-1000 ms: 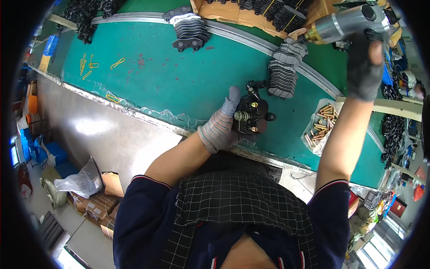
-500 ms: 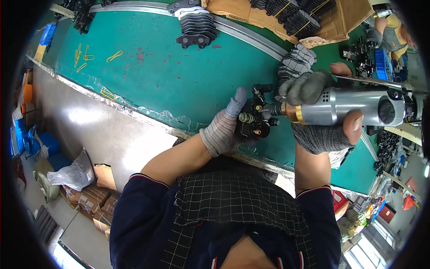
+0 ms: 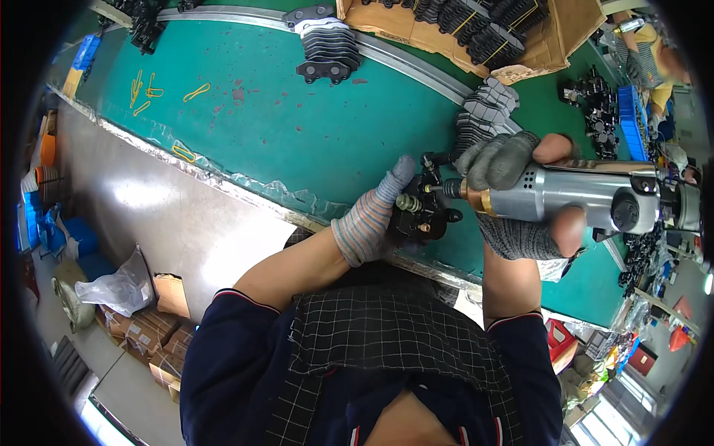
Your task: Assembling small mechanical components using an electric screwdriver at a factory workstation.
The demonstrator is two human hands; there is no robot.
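My left hand (image 3: 370, 223), in a striped knit glove, is closed on a black brake caliper (image 3: 418, 221) above the near edge of the bench. The caliper carries a pale coil spring and small brass-coloured fittings. My right hand (image 3: 513, 186), in a dark grey glove with bare fingertips, is wrapped round a silver air screwdriver (image 3: 565, 195) with a brass-coloured collar. The tool lies roughly level, its tip pointing left at a small brass-coloured fitting on the caliper. Whether the tip is seated there, I cannot tell. Part of the caliper is hidden by my left hand.
Brake pads stand stacked on the green bench (image 3: 297, 141), one stack (image 3: 327, 52) at the back, another (image 3: 483, 111) beyond my right hand. A cardboard box (image 3: 565, 37) holds bundled pads. Yellow rubber bands (image 3: 197, 92) lie left. Another person (image 3: 654, 59) is at far right.
The air screwdriver has moved slightly left and down, its tip closer to the brass-coloured fitting. The caliper has turned a little in my left hand, and the whole view has shifted slightly.
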